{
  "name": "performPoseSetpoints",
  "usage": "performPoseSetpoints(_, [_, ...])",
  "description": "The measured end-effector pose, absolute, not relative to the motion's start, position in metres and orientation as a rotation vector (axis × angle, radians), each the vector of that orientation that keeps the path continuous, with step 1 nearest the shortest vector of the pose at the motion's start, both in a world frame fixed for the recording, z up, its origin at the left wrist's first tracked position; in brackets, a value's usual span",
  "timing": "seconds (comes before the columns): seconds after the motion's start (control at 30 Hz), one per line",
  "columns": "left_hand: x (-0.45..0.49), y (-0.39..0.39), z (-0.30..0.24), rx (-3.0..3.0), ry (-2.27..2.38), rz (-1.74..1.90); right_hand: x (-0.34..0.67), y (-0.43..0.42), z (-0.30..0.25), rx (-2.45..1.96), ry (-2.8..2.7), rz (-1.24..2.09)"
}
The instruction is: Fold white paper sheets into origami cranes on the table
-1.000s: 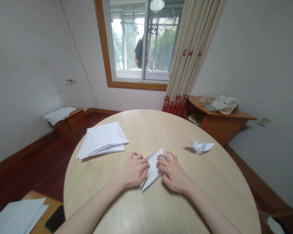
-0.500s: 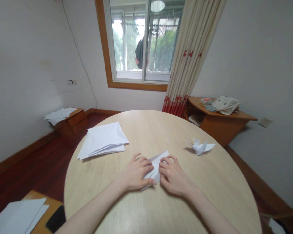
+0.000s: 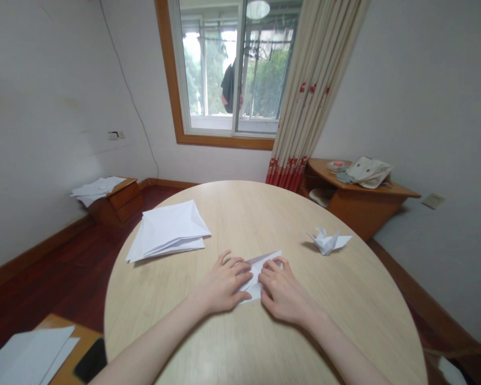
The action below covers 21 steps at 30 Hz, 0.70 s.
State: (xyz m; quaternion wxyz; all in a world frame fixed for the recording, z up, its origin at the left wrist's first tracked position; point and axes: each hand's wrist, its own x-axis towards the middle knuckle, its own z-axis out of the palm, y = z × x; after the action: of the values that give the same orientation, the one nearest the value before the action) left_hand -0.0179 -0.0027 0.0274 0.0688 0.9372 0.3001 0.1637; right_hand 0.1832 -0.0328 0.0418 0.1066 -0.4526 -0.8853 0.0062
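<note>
A small folded white paper [image 3: 255,291] lies near the middle of the round table [image 3: 208,353], between my two hands. My left hand [image 3: 229,283] rests on its left part, fingers spread and thumb apart at the near edge. On the right side, my right hand [image 3: 281,289] has its fingers bent and close together on the paper; their tips are partly hidden. To the right stands a folded white paper crane [image 3: 327,243], apart from both hands. A stack of white paper sheets [image 3: 172,227], some with creases, lies on the left of the table.
More paper sheets [image 3: 28,353] and a dark phone-like object [image 3: 91,361] lie on a low wooden surface at lower left. A small cabinet [image 3: 124,200] bears papers. A wooden desk [image 3: 356,211] with a light cloth bag [image 3: 369,172] stands beyond the table's right edge.
The folded paper has turned slightly between my hands, and its near pointed corner no longer sticks out below my left thumb. Both hands stay on it.
</note>
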Motion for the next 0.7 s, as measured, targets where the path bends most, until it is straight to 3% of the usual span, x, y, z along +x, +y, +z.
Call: performPoseSetpoints(0.7, [-0.019,0.007,0.015,2.944,1.117,0.61,0.18,-0.03,0.035,-1.314,-2.57,0.032])
